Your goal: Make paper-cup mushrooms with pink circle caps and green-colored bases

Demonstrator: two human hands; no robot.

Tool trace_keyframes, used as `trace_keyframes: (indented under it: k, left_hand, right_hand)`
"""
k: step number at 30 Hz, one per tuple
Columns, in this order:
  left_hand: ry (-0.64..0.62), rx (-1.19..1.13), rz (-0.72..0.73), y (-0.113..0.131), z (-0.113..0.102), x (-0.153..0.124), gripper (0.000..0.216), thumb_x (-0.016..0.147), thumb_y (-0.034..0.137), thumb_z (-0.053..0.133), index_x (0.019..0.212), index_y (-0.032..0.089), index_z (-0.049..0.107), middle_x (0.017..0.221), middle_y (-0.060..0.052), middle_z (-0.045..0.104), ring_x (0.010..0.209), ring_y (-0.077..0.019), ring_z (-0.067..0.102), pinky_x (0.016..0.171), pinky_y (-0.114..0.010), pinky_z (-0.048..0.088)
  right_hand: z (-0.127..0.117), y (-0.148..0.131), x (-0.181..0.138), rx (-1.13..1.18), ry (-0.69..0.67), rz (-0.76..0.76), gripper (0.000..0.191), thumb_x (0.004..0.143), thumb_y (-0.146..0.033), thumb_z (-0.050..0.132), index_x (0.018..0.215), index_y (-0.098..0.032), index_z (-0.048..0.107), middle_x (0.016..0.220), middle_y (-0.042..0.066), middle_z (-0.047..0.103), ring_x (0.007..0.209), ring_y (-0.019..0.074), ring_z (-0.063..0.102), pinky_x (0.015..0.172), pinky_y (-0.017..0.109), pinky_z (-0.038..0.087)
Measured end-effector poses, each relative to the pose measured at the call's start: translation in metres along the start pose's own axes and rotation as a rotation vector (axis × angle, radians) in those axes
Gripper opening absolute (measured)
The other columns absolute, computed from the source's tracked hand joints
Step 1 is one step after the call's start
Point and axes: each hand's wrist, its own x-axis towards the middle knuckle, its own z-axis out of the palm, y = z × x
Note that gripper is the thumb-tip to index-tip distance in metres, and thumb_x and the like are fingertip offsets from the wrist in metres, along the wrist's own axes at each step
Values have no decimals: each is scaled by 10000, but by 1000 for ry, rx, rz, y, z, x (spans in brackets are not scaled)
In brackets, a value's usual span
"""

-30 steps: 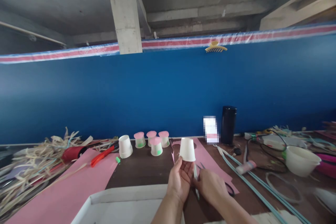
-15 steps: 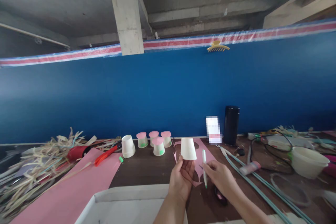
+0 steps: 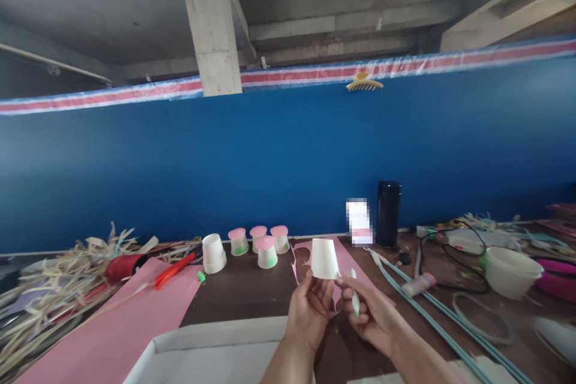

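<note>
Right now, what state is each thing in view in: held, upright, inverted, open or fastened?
White paper cup: held upside down in the left hand.
White pen: held in the right hand, green end down.
Nested white cups: upside down.
Four pink-topped white cups: upside down.
Black cylindrical bottle: upright.
Yellow claw clip: fastened at the top of the blue panel.
White rectangular tray: open.
White plastic bowl: upright.

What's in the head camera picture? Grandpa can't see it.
The left hand holds an upside-down white paper cup; the right hand beside it holds a white-and-green marker. Farther back, four pink-topped pale cups stand near a blue wall.
</note>
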Motion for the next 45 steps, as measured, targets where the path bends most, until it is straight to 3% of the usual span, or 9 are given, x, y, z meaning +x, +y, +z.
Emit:
trace_keyframes:
  k: [5, 9, 13, 20, 24, 31, 35, 41, 45]
  left_hand:
    - [-7, 12, -29, -7, 2, -3, 88, 799, 133, 617, 870, 80, 618, 850, -119, 688, 783, -175, 677, 739, -278, 568]
    - [-136, -6, -1, -13, 3, -7, 122, 807, 165, 620, 909, 99, 624, 944, -124, 680, 859, -180, 662, 824, -305, 543]
    - [-249, 39, -8, -15, 2, -9, 145, 791, 216, 645, 867, 92, 637, 877, -109, 672, 779, -171, 655, 803, -302, 538]
    - [-263, 0, -51, -15, 0, -9, 119, 797, 221, 632, 841, 111, 640, 905, -108, 666, 807, -166, 636, 805, -294, 523]
    - [-227, 3, -30, -14, -1, -6, 106, 794, 210, 636, 844, 116, 636, 845, -90, 662, 745, -145, 629, 731, -266, 528]
    - [-91, 74, 86, -17, -7, 4, 68, 750, 133, 663, 812, 115, 641, 817, -68, 656, 728, -114, 622, 730, -219, 508]
    - [-73, 128, 135, -20, -6, 2, 121, 710, 142, 697, 820, 113, 657, 882, -69, 654, 762, -110, 611, 765, -224, 485]
    - [-86, 320, 116, -22, -4, -5, 214, 645, 245, 754, 782, 107, 665, 825, -58, 630, 733, -129, 590, 731, -249, 452]
    - [-155, 397, 156, -24, -2, -6, 226, 625, 286, 774, 735, 114, 677, 834, -60, 613, 771, -136, 563, 750, -246, 448]
  right_hand:
    - [-4, 2, 5, 123, 2, -11, 198, 767, -215, 656, 721, -146, 476, 560, -70, 501, 341, -24, 323, 279, 83, 231]
    - [-3, 6, 5, 161, -3, -26, 184, 764, -205, 664, 759, -156, 487, 563, -70, 536, 334, -20, 354, 278, 78, 253]
    - [-1, 9, 3, 164, 15, -24, 191, 746, -188, 683, 825, -167, 510, 575, -55, 587, 365, 1, 447, 287, 72, 277]
    - [-5, 7, 6, 109, 56, -78, 182, 741, -213, 698, 768, -157, 527, 562, -57, 571, 348, -13, 405, 284, 65, 276]
    - [-4, 5, 3, 50, 121, -147, 214, 715, -263, 735, 799, -143, 578, 576, -51, 566, 367, -12, 404, 299, 70, 306]
    - [4, -8, -14, -391, 247, -587, 329, 740, -469, 663, 855, -165, 611, 540, -45, 539, 461, 69, 497, 422, 157, 424]
    - [9, -12, -26, -674, 280, -854, 334, 785, -486, 600, 929, -185, 588, 697, 7, 630, 628, 137, 600, 610, 229, 497]
    - [5, -11, -30, -1039, 201, -1031, 288, 857, -424, 515, 988, -190, 622, 883, 75, 671, 917, 221, 614, 834, 315, 478]
    - [5, -15, -29, -1211, 241, -1117, 260, 875, -382, 497, 963, -194, 654, 881, 72, 678, 940, 225, 613, 863, 323, 459]
